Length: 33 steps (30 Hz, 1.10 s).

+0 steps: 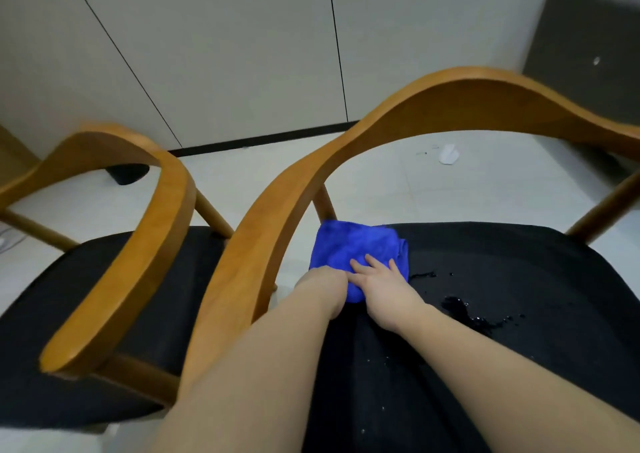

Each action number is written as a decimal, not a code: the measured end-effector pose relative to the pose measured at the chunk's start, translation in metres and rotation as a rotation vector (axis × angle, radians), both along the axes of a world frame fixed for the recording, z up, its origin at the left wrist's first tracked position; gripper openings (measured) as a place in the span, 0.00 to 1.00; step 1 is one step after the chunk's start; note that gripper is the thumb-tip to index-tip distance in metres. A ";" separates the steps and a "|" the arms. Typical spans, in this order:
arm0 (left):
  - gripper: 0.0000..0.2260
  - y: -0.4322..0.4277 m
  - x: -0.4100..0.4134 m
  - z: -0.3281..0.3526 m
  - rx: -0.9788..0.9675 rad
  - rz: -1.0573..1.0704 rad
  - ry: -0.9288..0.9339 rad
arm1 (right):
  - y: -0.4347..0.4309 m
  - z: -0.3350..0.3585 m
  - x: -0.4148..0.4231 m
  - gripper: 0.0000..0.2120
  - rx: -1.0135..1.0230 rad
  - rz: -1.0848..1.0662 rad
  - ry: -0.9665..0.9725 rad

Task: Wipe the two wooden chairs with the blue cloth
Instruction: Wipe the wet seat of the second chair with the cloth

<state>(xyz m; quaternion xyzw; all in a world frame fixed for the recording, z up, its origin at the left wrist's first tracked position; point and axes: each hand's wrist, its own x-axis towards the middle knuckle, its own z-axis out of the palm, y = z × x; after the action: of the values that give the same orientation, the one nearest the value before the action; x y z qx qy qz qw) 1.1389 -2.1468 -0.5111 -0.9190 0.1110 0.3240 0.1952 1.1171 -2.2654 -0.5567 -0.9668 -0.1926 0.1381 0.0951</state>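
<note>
Blue cloth (356, 248) lay bunched on the black seat (519, 279) of the right-hand chair (450, 96), at the seat's rear left corner, just beside the wooden post under the curved backrest. Both hands were on it. The right hand (381, 286) lay flat on the cloth's near edge with its fingers (375, 262) straight and slightly spread, pressing down and gripping nothing. The left hand (329, 286) touched the cloth just beside the right one, but its fingers were tucked out of sight; it may have been holding a fold, though I could not tell. Glossy wet patches (460, 309) sat on the seat to the right of the hands, with small droplets scattered nearer the camera. The left-hand chair (166, 189), of the same wood with a black seat, stood close beside the first. A white scrap (448, 155) lay on the pale tiled floor (398, 182) beyond the backrest.
</note>
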 end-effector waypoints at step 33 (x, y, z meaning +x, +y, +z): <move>0.23 0.017 -0.151 0.000 -0.034 0.189 0.071 | 0.036 0.020 -0.144 0.34 -0.089 0.069 0.210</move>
<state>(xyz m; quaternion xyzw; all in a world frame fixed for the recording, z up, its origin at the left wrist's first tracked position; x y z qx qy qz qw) 0.9879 -2.1295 -0.5108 -0.9166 0.0361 0.3714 0.1440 0.9726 -2.2296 -0.5371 -0.9431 -0.2083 0.2501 0.0671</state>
